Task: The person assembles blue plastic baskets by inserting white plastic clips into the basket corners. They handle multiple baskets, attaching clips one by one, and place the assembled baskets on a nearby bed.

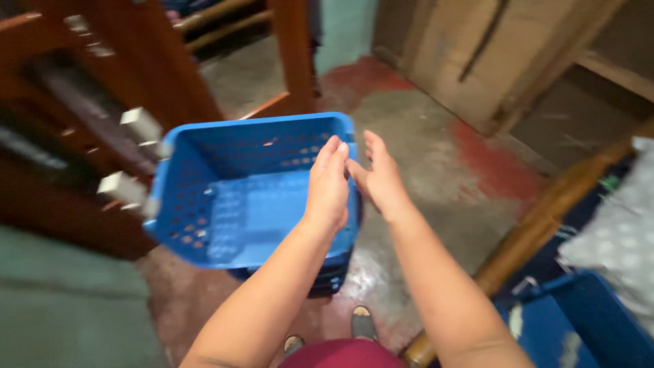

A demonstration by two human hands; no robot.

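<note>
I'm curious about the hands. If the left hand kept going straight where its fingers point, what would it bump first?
Probably the far wall of the blue basket, just beyond the left hand; depth is hard to judge.

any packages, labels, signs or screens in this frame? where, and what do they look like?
No labels, signs or screens show.
Blue basket: centre, at both hands, rectangular perforated plastic, empty, atop a darker stack.
Blue bin: lower right corner, deep blue, partly cut off.
White-grey bundle: right edge, above that bin; too blurred to tell a package.
Left hand and right hand: open at the basket's right rim.
</note>
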